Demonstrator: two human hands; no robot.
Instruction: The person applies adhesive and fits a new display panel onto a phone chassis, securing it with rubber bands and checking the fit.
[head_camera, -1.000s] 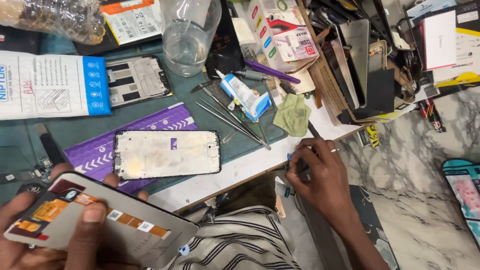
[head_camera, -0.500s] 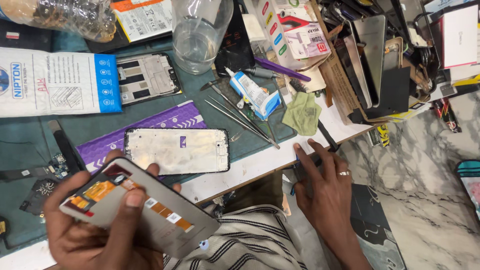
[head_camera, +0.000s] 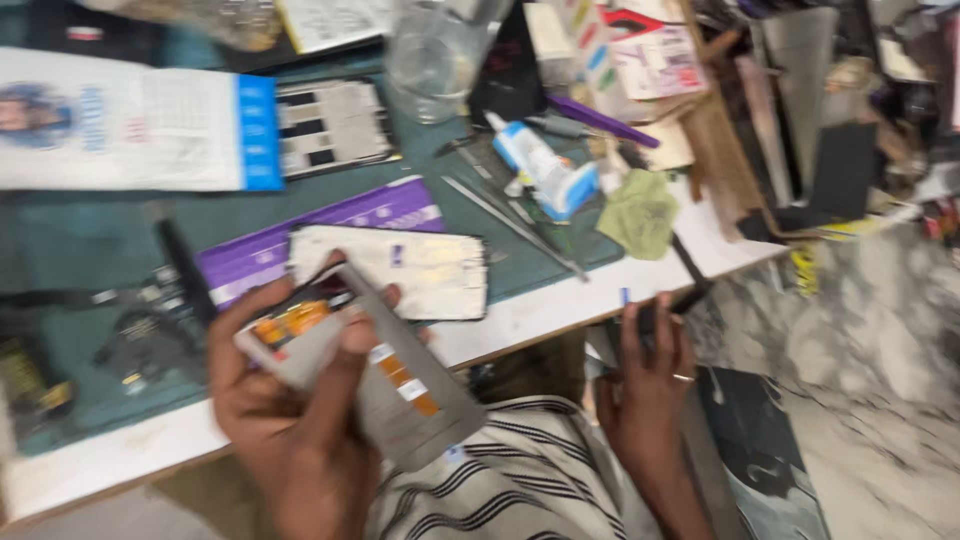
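Observation:
My left hand (head_camera: 290, 420) grips a grey phone screen panel (head_camera: 400, 390) with orange flex strips on its back, held tilted over the near table edge. Just beyond it a phone frame (head_camera: 420, 270) lies flat on a purple box (head_camera: 300, 235). My right hand (head_camera: 650, 385), a ring on one finger, hangs below the table's right edge with its fingers closed on a small dark tool (head_camera: 655, 310). The whole view is blurred by motion.
On the green mat (head_camera: 90, 240) lie tweezers (head_camera: 510, 220), a glue tube (head_camera: 545, 170), a green cloth (head_camera: 640, 212), a clear cup (head_camera: 435, 55), a white and blue box (head_camera: 130, 130) and another phone frame (head_camera: 335, 125). Cluttered boxes and panels (head_camera: 800, 110) fill the far right. Marble floor (head_camera: 880, 370) lies right.
My left hand has carried the screen panel up and right, toward the phone frame, and tilted it steeper. The right hand has stayed below the table edge. The view shifted and blurred.

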